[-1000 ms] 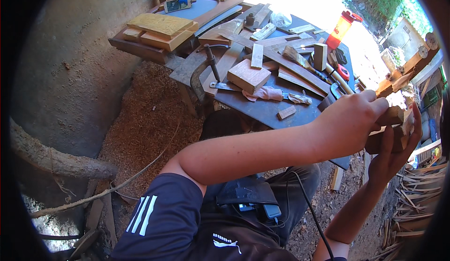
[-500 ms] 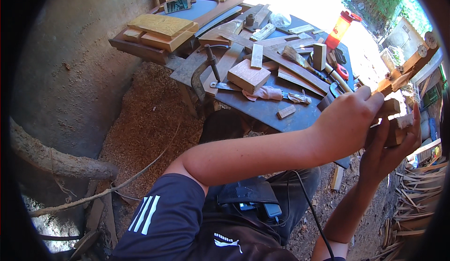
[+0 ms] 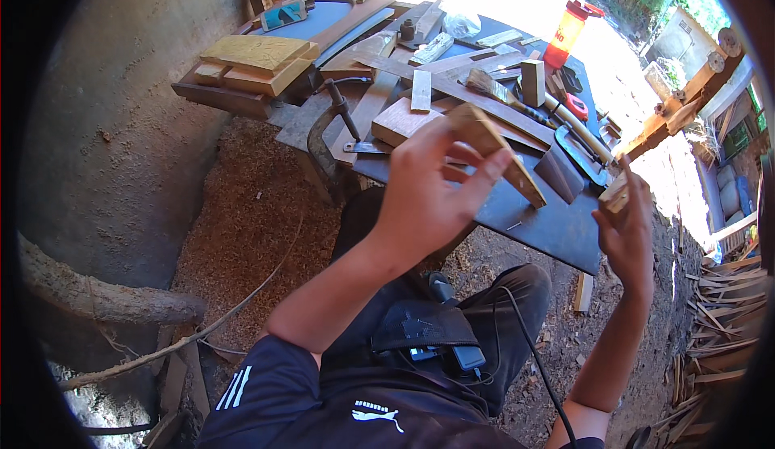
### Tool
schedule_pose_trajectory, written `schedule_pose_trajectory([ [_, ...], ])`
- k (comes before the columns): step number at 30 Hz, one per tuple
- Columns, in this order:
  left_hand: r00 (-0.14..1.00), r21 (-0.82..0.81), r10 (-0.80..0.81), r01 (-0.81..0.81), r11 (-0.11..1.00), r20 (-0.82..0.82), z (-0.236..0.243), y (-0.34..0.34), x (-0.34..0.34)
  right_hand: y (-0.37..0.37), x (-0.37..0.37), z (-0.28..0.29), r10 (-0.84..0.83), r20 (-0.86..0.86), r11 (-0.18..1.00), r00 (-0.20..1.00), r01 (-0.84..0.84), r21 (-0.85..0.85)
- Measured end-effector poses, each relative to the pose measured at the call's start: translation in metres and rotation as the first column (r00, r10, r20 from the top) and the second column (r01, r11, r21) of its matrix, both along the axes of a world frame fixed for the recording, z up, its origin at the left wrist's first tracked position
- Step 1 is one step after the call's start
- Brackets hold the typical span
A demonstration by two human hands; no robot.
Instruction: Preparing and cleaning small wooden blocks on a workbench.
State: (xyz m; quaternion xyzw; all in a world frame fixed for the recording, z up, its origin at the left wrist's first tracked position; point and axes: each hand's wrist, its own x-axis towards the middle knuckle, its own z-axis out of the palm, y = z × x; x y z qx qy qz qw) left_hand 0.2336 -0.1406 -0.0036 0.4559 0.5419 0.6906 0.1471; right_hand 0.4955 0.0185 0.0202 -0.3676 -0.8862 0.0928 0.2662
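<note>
In the head view, the left hand (image 3: 421,195), at the centre of the frame, has its fingers clasped around a long wooden piece (image 3: 510,165), tilted down toward the right, over the dark counter (image 3: 557,238). At the right of the frame, the fingers of the right hand (image 3: 631,235) grasp a small wooden block (image 3: 616,194) near the counter's edge. A pale wood block (image 3: 395,120) sits left of the long piece, beside a metal clamp (image 3: 321,138). An orange-red bottle (image 3: 567,36) stands at the upper right, beyond a brush (image 3: 489,86).
</note>
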Motion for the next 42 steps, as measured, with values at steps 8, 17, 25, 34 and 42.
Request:
schedule_pose_trajectory([
  [8, 0.993, -0.150, 0.042, -0.025, 0.988, 0.113, -0.028, -0.017, -0.022, 0.025, 0.006, -0.039, 0.065, 0.080, 0.996, 0.995, -0.060, -0.061],
  [17, 0.948, -0.053, 0.067, -0.053, 0.997, 0.312, -0.040, -0.013, -0.029, 0.032, -0.001, -0.054, 0.092, 0.017, 0.986, 0.996, -0.089, -0.143],
  [25, 0.930, -0.029, -0.077, 0.093, 0.995, 0.360, -0.048, -0.028, -0.038, 0.036, 0.006, -0.068, 0.038, -0.131, 0.988, 0.991, -0.057, -0.144],
  [34, 0.964, 0.009, -0.149, 0.151, 0.988, 0.221, -0.049, -0.035, -0.037, 0.037, 0.003, -0.066, 0.086, -0.132, 0.988, 0.988, -0.101, -0.113],
  [42, 0.999, 0.007, -0.023, 0.023, 1.000, -0.049, -0.038, -0.047, -0.033, 0.036, 0.001, -0.065, 0.099, -0.112, 0.990, 0.989, -0.109, -0.087],
])
